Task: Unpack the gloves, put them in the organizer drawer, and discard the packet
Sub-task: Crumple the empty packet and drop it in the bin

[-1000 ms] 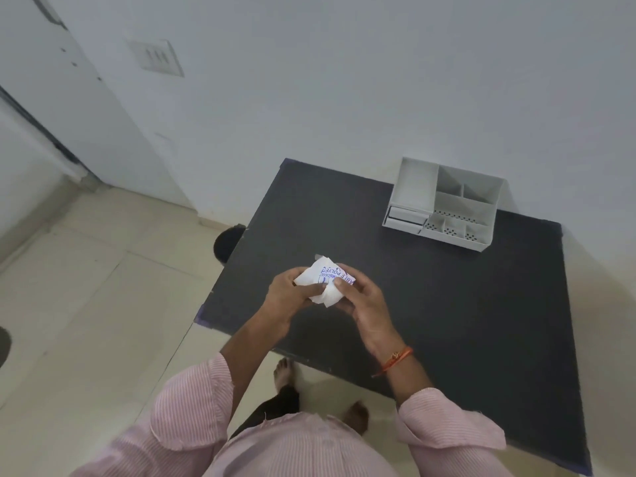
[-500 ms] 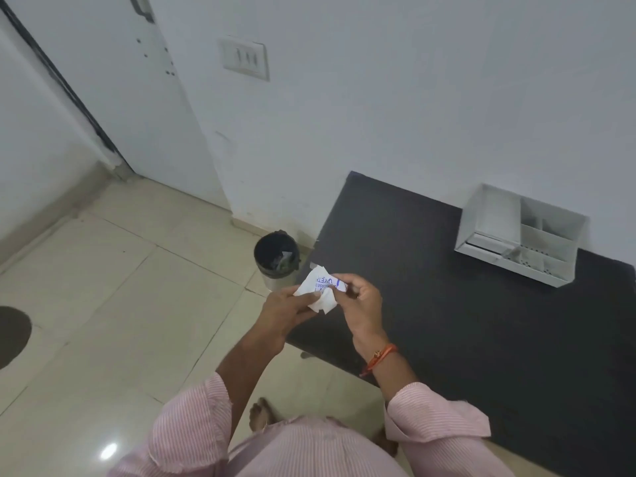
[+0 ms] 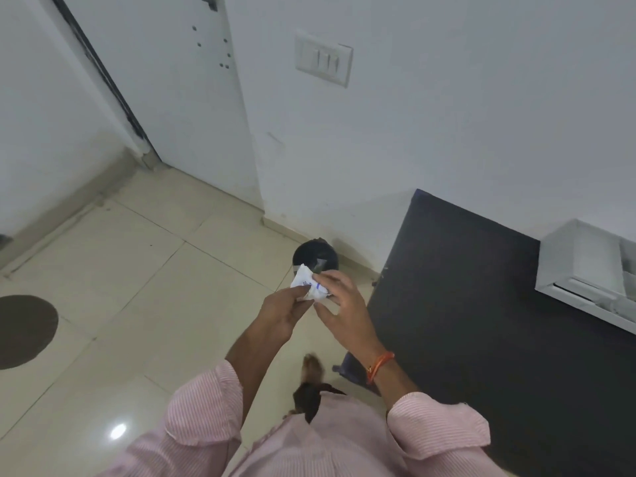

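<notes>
Here both hands, left hand (image 3: 280,313) and right hand (image 3: 339,304), grip the crumpled packet (image 3: 308,287) over the bin (image 3: 315,258).

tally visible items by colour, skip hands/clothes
White: 2 - packet, organizer
Black: 2 - bin, table
Orange: 1 - wrist thread
Total: 5

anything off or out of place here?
Nothing stands out. The crumpled packet is pinched between the left hand and right hand, held in front of the black bin on the floor; nothing spilled.
</notes>
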